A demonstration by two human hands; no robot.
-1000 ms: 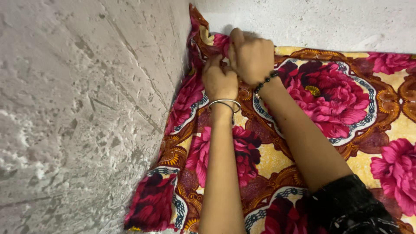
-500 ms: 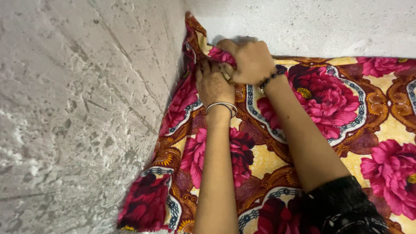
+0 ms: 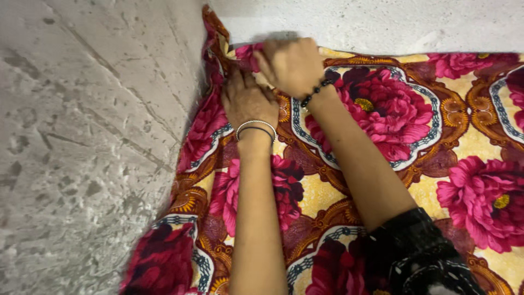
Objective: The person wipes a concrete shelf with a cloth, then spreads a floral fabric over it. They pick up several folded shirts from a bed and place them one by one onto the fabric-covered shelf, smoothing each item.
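A floral bedsheet in pink, maroon and yellow lies spread over a flat surface that reaches into a wall corner. My left hand, with silver bangles at the wrist, presses down on the sheet's corner near the left wall. My right hand, wearing a dark bead bracelet, is closed on a bunched fold of the sheet right at the corner. The two hands touch each other. A loose end of the sheet climbs up the corner above them.
Rough grey plastered walls stand to the left and at the back, meeting just above my hands. The sheet's left edge runs up against the left wall. A dark patterned sleeve covers my right upper arm.
Both hands have shifted left and a little down into the corner, and the raised bunch of sheet has been pushed lower. The view has swung, showing more sheet on the right.
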